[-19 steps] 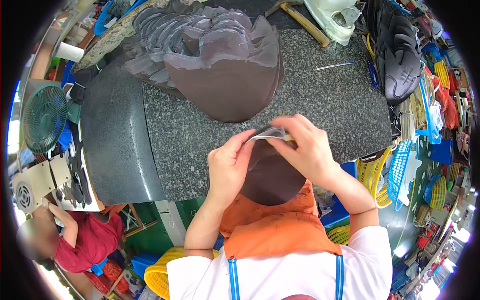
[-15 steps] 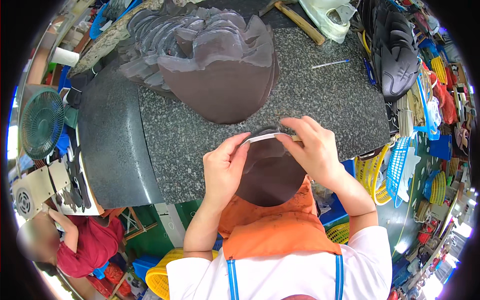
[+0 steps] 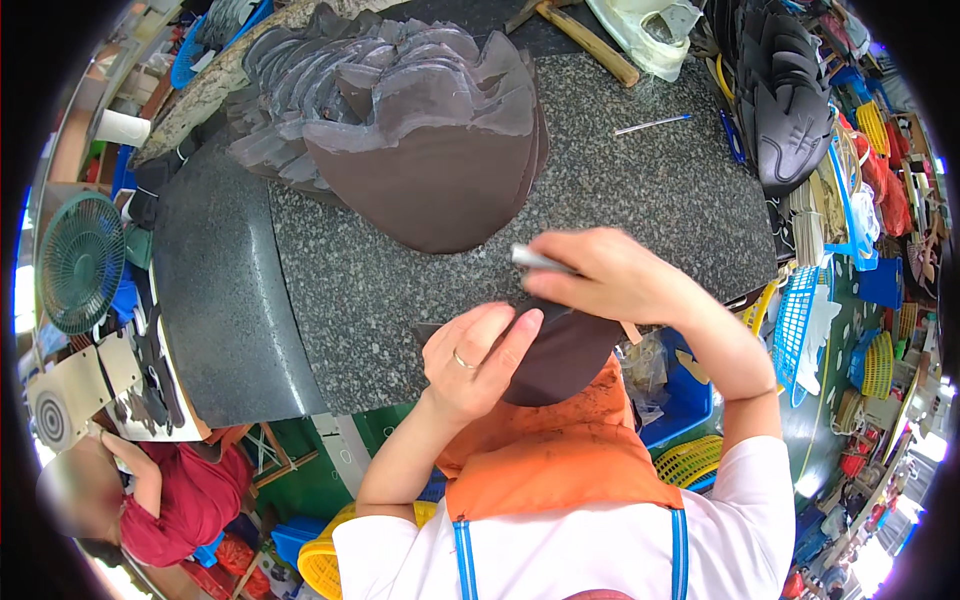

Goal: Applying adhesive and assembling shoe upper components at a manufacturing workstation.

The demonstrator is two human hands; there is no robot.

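A dark brown, rounded leather piece (image 3: 560, 365) lies at the near edge of the stone slab, overlapping my orange apron. My left hand (image 3: 468, 355), with a ring on one finger, is closed on the piece's upper edge, thumb and fingers pinching it. Above the piece, my right hand (image 3: 605, 275) is closed around a small silver-grey object (image 3: 540, 259); motion blurs it, so its exact kind is unclear. Just beyond my hands a big stack of similar brown pieces (image 3: 425, 190) with grey edges rests on the speckled slab (image 3: 640, 190).
A wooden-handled hammer (image 3: 590, 45) and a pen (image 3: 652, 125) lie on the far right of the slab. Black shaped pieces (image 3: 790, 130) are stacked at its right edge. Baskets (image 3: 800, 330) stand to the right. A person in red (image 3: 185, 495) sits at lower left, below a fan (image 3: 82, 262).
The white strip held between both hands along the piece's edge no longer shows. My left hand has shifted lower; my right hand now grips the silver-grey object.
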